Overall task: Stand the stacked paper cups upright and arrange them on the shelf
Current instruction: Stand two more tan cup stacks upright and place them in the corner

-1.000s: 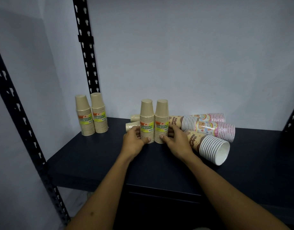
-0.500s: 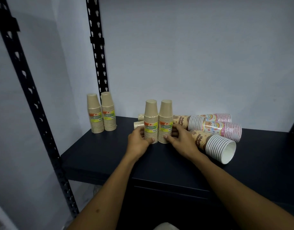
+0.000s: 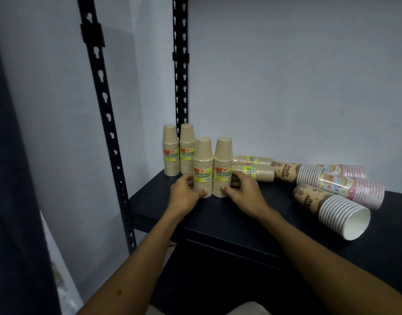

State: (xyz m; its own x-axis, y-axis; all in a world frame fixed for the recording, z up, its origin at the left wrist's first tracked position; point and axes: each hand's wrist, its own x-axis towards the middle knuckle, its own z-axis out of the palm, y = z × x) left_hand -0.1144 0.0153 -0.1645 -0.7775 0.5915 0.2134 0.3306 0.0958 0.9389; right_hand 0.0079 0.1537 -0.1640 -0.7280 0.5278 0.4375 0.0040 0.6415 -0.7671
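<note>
Your left hand [image 3: 184, 192] was closed around the base of the left upright stack [image 3: 203, 167] and your right hand [image 3: 243, 189] around the right upright stack [image 3: 222, 167], the two stacks touching side by side, long axes vertical, near the front left of the shelf [image 3: 252, 214]. Each grip held its stack low, fingers wrapped behind and thumbs in front. At 11 o'clock from your hands the finished pair [image 3: 179, 151] stood against the rear post [image 3: 180, 64]; I judge the held pair belonged just beside it, so the move would run back and left. At 2 o'clock the lying tan stacks [image 3: 254, 167] pointed their long axes left to right, nearest your right hand; the patterned stacks [image 3: 331, 192] lay farther off at 3 o'clock
</note>
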